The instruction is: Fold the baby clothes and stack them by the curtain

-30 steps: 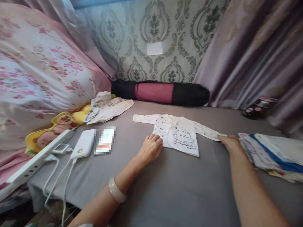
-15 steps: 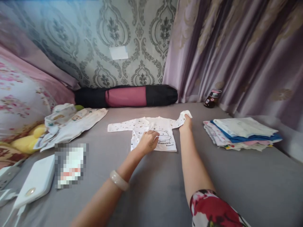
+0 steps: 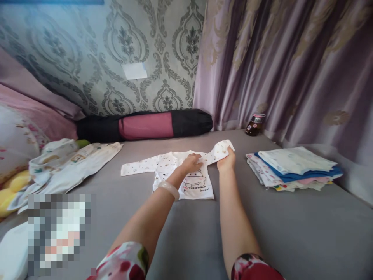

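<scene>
A small white baby shirt (image 3: pixel 196 184) with dotted long sleeves and a printed cartoon animal lies spread on the grey bed sheet (image 3: pixel 186 233). Its left-hand sleeve (image 3: pixel 138 168) stretches out flat. My right hand (image 3: pixel 227 159) grips the cuff end of the other sleeve (image 3: pixel 220 151), which is lifted and bent upward. My left hand (image 3: pixel 190 162) rests on the upper chest of the shirt, fingers stretched toward the raised sleeve. A pale bangle is on the left wrist.
Several folded clothes are stacked in a pile (image 3: pixel 297 165) on the right. A brown bottle (image 3: pixel 255 125) stands by the curtain. Along the wall lies a black and red roll bag (image 3: pixel 145 125). Loose baby clothes (image 3: pixel 72 161) and a white device (image 3: pixel 13 249) are at the left.
My left hand has slid up and right across the shirt, from its middle to the upper chest. My right hand still holds the sleeve end. The camera view has turned slightly right.
</scene>
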Available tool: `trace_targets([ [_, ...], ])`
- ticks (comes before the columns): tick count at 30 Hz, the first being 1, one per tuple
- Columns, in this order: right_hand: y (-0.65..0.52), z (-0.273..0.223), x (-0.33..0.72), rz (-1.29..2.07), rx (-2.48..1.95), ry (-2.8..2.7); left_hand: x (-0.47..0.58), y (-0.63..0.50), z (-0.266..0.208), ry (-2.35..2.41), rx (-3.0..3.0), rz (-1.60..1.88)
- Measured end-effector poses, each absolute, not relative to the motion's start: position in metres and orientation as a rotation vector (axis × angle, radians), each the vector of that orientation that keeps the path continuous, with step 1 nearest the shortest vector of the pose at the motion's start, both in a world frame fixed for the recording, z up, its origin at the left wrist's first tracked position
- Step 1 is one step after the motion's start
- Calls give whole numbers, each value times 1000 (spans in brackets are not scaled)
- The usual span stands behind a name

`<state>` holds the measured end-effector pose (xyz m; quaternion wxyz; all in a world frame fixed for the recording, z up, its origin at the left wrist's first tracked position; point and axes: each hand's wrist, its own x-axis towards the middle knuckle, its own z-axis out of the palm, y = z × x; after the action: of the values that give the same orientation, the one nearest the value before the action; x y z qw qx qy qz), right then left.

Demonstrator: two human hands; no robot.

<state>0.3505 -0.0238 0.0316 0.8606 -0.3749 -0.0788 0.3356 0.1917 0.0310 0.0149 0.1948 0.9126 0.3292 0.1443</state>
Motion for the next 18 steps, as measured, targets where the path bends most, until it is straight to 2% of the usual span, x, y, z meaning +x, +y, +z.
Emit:
trace_targets([
  [12,-32,45,339,821,-526,-77,207,62,29,1001,2482,-109],
  [18,-21,50,315,934,-490,-37,215,71,37,1017,2481,-186],
])
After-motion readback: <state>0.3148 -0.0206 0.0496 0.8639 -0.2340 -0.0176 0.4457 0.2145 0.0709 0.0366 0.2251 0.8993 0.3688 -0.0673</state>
